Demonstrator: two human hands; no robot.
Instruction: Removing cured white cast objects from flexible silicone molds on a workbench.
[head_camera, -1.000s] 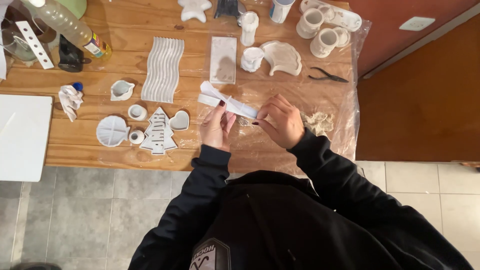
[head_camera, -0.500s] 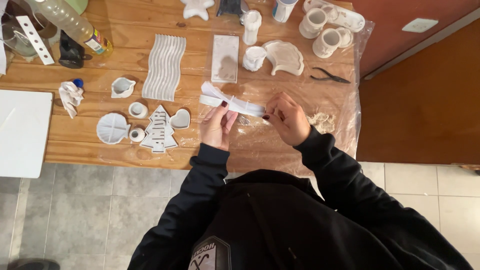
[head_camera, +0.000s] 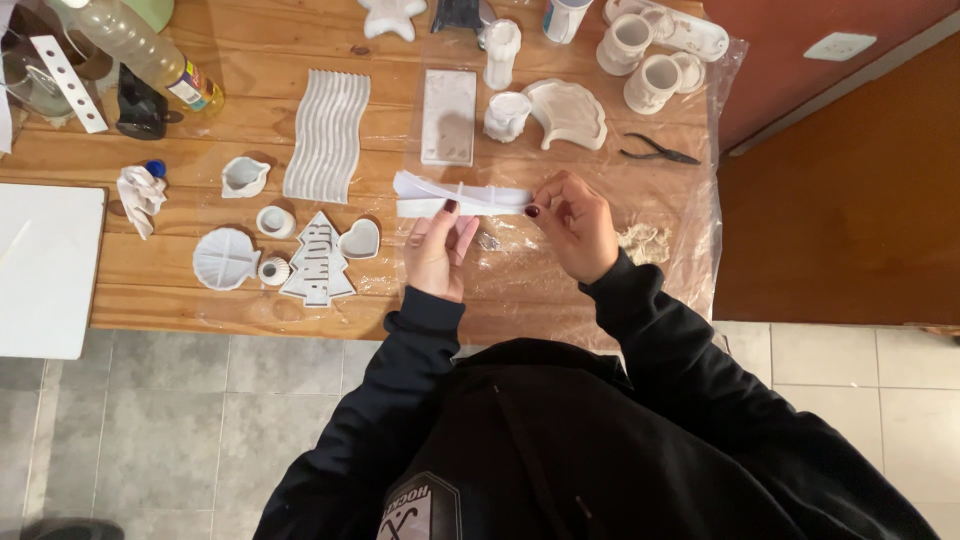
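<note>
Since a second ago our right hand (head_camera: 575, 225) has slid outward along the long white moulded strip (head_camera: 462, 196), both hands pinching it above the plastic-covered wooden table (head_camera: 250, 305); we should grip lightly, evenly.

Warm-toned planked wooden desk (head_camera: 250, 110), grain visible, satin finish. Clear plastic sheet (head_camera: 690, 200), glossy and wrinkled, covering its right part. Matt white plaster-like wavy slab (head_camera: 327, 135), flat rectangular plaque (head_camera: 449, 116) and tree-shaped casting (head_camera: 316, 262), chalky in look. Thin white bent strip (head_camera: 460, 195), smooth, paper-like. Dark metal pliers (head_camera: 657, 152), dull. Transparent plastic bottle (head_camera: 140, 48), shiny.
</note>
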